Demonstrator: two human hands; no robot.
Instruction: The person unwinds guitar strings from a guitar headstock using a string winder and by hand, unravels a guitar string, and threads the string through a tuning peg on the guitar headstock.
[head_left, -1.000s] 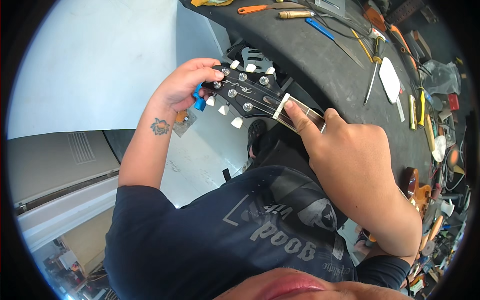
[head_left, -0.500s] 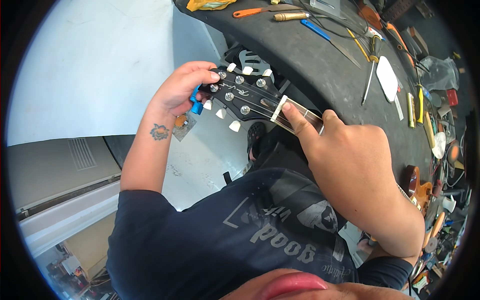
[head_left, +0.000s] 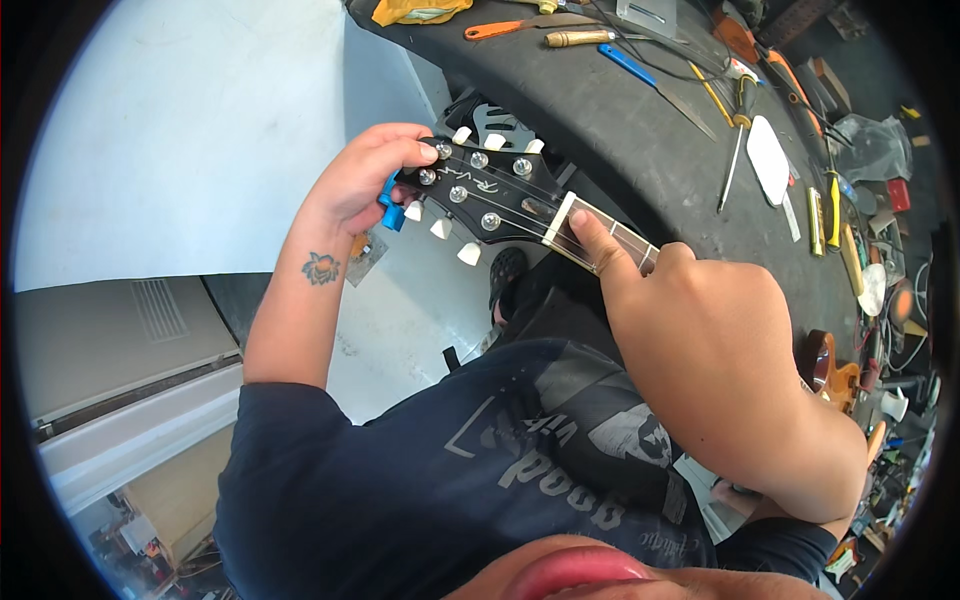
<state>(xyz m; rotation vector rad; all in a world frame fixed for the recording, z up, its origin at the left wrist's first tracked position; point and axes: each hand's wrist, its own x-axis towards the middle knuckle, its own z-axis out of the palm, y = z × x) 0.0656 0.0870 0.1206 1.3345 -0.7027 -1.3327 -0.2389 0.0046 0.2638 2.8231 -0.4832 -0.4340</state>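
You had bright light, strongest on the pale panel (head_left: 200,130) at left; the workbench (head_left: 585,115) at right looked darker. Your guitar headstock (head_left: 476,186) was crisp, the rightmost clutter (head_left: 904,304) softer. Fisheye distortion bowed the workbench inside a black rim.

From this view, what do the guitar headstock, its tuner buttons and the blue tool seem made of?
Guitar headstock: smooth black finish, probably lacquer; beneath, wood is only likely. Tuner buttons: pale, smooth, perhaps plastic. Blue tool: evenly coloured, moulded-looking, likely plastic.
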